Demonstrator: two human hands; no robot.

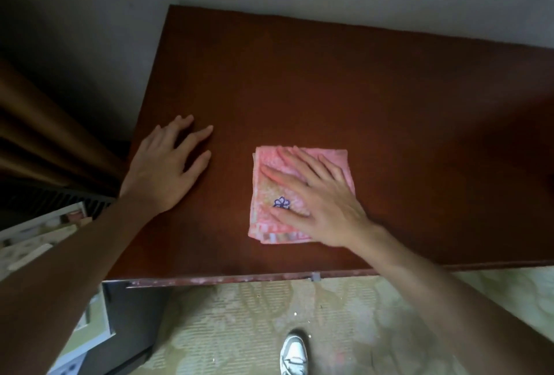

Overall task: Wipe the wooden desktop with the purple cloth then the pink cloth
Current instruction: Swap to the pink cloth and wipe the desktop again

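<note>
Head view: we stood at the wooden desktop, wiping.
Pink cloth: folded square, lay toward the desktop's near edge, about midway along it.
Right hand: fingers straight and spread, pressed flat on the cloth.
Left hand: flat and empty near the desktop's left edge, bracing us.
Purple cloth: not in view.
Advice: we judged even palm pressure and overlapping strokes best, keeping the fold intact.

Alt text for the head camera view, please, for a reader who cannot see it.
A person's right hand presses flat on a folded pink cloth on a dark wooden desktop, while the left hand rests open on the wood near its left edge. A white shoe shows on the patterned floor below.
</note>
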